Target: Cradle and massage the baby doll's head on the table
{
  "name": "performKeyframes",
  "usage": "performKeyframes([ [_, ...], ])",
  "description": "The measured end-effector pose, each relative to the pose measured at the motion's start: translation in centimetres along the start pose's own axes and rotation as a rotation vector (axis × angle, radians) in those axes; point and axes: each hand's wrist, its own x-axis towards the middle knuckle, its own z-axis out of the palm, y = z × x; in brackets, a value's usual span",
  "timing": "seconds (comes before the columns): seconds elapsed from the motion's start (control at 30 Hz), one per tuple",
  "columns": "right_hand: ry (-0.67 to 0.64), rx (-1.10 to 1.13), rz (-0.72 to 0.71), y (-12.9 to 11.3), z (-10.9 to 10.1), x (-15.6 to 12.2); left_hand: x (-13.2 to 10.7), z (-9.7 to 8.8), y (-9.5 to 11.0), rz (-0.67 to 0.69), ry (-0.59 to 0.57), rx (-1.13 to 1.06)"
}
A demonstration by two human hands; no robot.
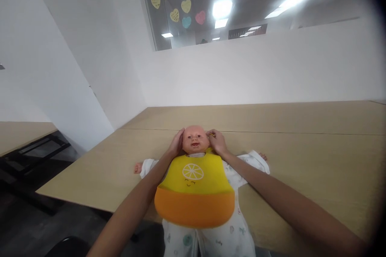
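Pale worktop [313, 160] carries the doll [194, 131]; left hand [176, 143] touches its head, grip unclear; right hand [218, 143] sensibly pinches the likely pliant bib's [194, 190] strap.

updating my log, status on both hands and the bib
Left hand against doll's head. Right hand opposite, yellow strip at fingertips. Bib lying on doll. Nothing seen blocking either hand.

Doll [194, 133]: one
Bib [193, 209]: one, bearing one citrus-slice print [193, 172]
Patterned outfit [230, 241]: one
Person's own hands: two, left hand [176, 143] and right hand [218, 143]
Doll's hands [138, 168]: two showing
Heart notes [186, 6]: eight; five yellow, two blue, one pink
Table surfaces: two, main tabletop [307, 156] and side tabletop [24, 134]
Ceiling lights [222, 9]: at least five, glare muddles exact tally
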Motion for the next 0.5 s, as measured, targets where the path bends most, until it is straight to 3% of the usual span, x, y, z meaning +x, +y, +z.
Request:
performKeyframes([
  [0.23, -0.106, 0.139, 0.077, -0.49, 0.07, -0.47, -0.03, 0.14, -0.1, -0.006, 0.017, 0.03],
  [0.37, -0.153, 0.084, -0.002, -0.55, 0.08, -0.6, -0.18, 0.3, -0.08, 0.015, 0.053, 0.039],
  [0.5, -0.205, 0.042, -0.048, -0.26, 0.16, -0.47, -0.05, -0.01, -0.25, -0.007, -0.001, 0.045],
])
